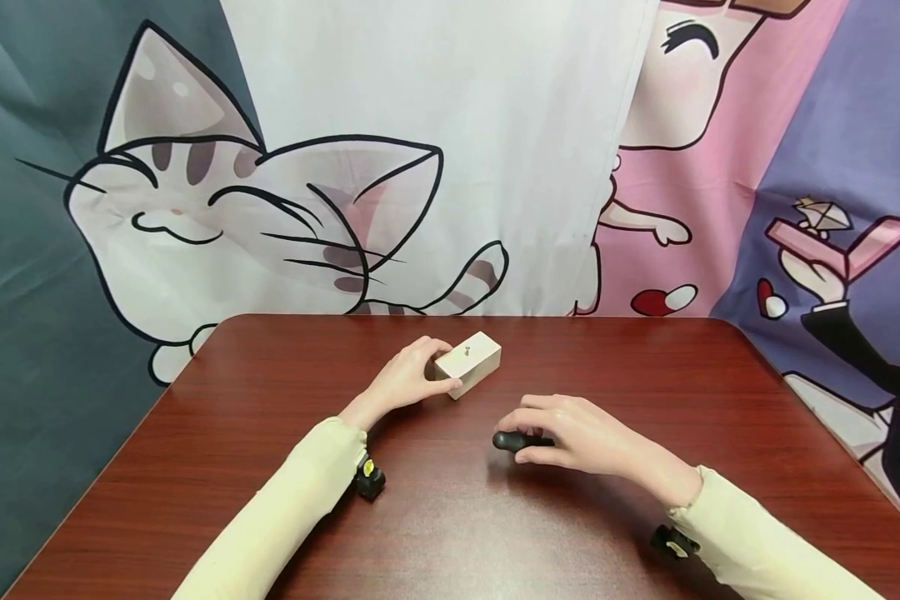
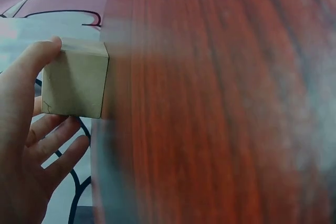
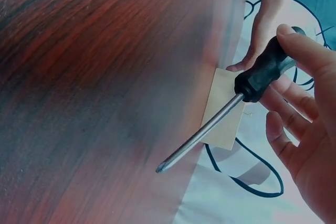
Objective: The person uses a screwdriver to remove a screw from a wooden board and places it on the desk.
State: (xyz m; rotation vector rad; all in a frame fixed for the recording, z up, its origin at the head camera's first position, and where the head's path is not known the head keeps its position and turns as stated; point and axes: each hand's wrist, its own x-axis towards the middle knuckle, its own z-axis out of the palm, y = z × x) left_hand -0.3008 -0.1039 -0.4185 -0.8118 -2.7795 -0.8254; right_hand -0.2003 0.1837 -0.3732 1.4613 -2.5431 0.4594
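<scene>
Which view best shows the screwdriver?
The right wrist view: the screwdriver's shaft and tip show whole, plus most of the handle. The head view shows only a black part in the right hand; the left wrist view, none.

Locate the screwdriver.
In the head view, the screwdriver is in the right hand, just right of centre, lower in frame than the pale block.
</scene>
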